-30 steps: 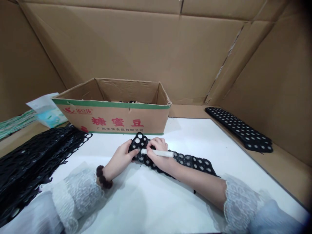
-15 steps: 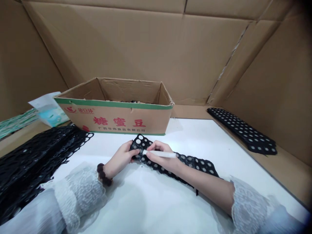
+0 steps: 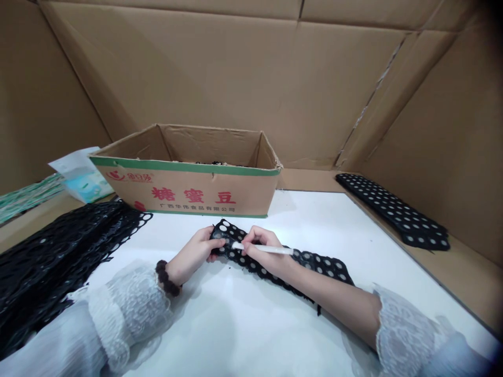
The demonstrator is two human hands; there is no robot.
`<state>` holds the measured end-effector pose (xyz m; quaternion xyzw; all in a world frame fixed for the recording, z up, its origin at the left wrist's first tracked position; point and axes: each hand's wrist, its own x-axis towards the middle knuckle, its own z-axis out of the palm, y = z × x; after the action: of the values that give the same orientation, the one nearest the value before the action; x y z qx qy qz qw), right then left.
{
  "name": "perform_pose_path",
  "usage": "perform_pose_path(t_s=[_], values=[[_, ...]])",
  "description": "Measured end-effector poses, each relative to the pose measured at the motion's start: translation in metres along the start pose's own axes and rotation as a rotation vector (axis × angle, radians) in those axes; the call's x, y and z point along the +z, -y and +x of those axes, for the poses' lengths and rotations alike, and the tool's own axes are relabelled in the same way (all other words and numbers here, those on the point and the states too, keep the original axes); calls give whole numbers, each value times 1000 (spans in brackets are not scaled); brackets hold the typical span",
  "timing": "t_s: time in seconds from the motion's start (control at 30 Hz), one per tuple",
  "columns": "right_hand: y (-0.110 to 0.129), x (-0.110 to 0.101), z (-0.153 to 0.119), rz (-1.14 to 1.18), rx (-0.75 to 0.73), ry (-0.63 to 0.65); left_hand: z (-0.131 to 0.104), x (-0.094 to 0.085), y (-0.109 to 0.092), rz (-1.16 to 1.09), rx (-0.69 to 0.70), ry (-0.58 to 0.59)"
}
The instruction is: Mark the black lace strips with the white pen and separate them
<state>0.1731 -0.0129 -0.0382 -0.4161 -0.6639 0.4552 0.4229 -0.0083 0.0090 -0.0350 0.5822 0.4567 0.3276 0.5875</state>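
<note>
A long black strip (image 3: 314, 263) full of round holes lies flat on the white table (image 3: 314, 220), running from the middle toward the right under the right forearm. The left hand (image 3: 194, 254) pinches the strip's near-left end between thumb and fingers. The right hand (image 3: 261, 250) is closed around a white pen (image 3: 267, 249), held low with its tip on the strip just beside the left fingers. Behind them stands an open cardboard box (image 3: 188, 180) with red lettering. A heap of black strips (image 3: 58, 251) fills the left side; a neat stack (image 3: 393, 209) lies well apart at right.
</note>
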Motion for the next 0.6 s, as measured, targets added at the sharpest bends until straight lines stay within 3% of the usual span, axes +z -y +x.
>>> perform_pose_path(t_s=[0.37,0.6], values=[[-3,2,-2,-90,-11,52,-2,2,-1,87,-2,-75],[-1,6,-1,-348,-112,78,-16,19,-5,489,152,-263]])
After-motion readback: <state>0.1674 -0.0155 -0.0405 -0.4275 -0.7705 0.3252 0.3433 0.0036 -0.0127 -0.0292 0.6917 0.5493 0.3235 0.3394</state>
